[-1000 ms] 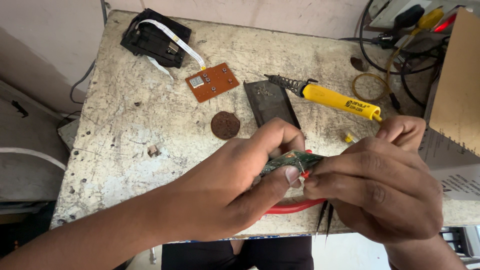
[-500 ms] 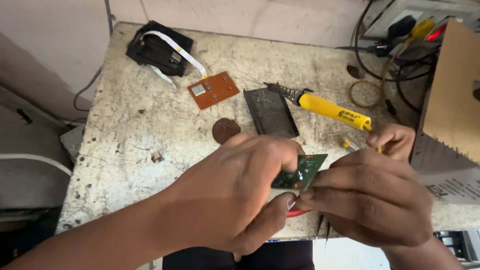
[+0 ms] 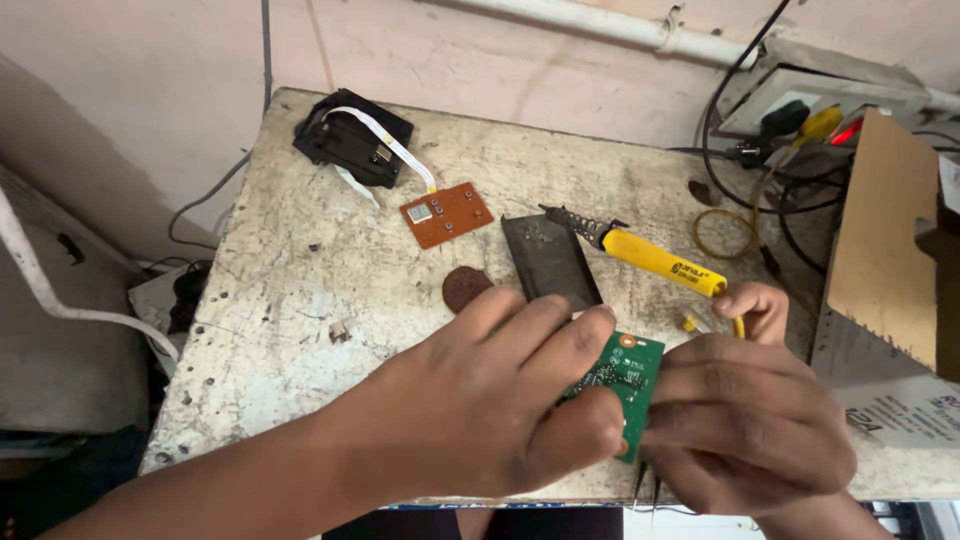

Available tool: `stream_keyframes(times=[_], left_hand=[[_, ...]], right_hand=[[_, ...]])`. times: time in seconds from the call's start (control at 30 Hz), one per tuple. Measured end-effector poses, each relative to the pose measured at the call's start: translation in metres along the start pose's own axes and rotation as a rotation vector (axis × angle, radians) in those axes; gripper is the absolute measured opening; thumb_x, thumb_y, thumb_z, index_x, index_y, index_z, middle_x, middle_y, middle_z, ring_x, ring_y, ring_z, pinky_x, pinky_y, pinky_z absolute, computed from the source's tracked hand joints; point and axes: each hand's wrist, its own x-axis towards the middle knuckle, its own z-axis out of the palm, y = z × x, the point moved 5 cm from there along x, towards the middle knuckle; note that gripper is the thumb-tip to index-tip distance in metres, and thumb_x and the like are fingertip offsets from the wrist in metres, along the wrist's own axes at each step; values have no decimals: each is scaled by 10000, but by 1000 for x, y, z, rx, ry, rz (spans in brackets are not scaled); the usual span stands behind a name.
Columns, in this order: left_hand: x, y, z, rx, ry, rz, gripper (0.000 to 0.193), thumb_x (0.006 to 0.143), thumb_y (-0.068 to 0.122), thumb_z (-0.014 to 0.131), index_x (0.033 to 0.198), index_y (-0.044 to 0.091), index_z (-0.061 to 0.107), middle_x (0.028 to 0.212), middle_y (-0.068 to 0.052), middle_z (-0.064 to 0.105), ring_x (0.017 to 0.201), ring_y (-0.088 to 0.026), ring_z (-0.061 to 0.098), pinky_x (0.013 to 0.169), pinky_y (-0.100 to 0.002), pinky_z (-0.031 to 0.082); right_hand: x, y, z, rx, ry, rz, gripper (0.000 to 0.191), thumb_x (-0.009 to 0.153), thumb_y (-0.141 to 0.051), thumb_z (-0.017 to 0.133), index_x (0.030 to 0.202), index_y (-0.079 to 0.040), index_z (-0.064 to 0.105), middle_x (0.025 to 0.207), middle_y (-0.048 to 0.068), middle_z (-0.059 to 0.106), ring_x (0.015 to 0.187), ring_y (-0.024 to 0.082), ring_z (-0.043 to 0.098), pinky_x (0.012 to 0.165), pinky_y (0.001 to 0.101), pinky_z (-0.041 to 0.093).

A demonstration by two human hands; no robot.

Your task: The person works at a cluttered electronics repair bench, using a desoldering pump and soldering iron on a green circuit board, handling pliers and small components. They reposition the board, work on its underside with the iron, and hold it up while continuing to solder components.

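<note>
Both hands, left hand and right hand, are closed on a small green circuit board at lower centre, now tilted more upright than a moment earlier; beyond, a yellow-handled soldering iron and an orange board lie on the stained worktable.

**Two bare hands, one bare forearm, nothing worn in view**

Left hand: bare, broad back, large in frame since it is close to the camera. Four long fingers with creased knuckles, a thick thumb with a rounded tip. Left forearm: bare all the way to the bottom-left edge of the picture, slightly blurred there, and no sleeve edge reaches into view.

Right hand: bare, with a rounded back and folded knuckles. Its little finger is short with a blunt tip. Right wrist: bare, cut off by the bottom edge.
</note>
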Motion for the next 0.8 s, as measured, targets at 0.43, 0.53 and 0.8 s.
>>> stream_keyframes(times=[0.43, 0.53, 0.8], left_hand=[[1, 3, 4, 122, -5, 44, 227, 949, 280, 618, 1038, 136, 468, 1211, -241, 628, 1026, -368, 680, 844, -445, 536], [0, 3, 6, 93, -15, 41, 232, 929, 284, 613, 1032, 132, 472, 1196, -246, 630, 1018, -378, 682, 835, -448, 537], [1, 3, 5, 54, -16, 27, 223, 930, 283, 603, 1010, 129, 463, 1197, -258, 631, 1031, -384, 687, 845, -460, 534]], right_hand=[[-3, -2, 2, 13, -9, 55, 239, 788, -101, 798, 821, -167, 571, 694, -12, 681, 700, 140, 698, 964, 425, 351], [-2, -2, 1, 41, -4, 39, 254, 799, -142, 807, 819, -159, 555, 686, -24, 674, 706, 150, 702, 969, 437, 357], [-10, 3, -4, 102, 41, -12, 233, 885, -226, 766, 871, -139, 551, 688, -11, 688, 688, 147, 708, 954, 452, 390]])
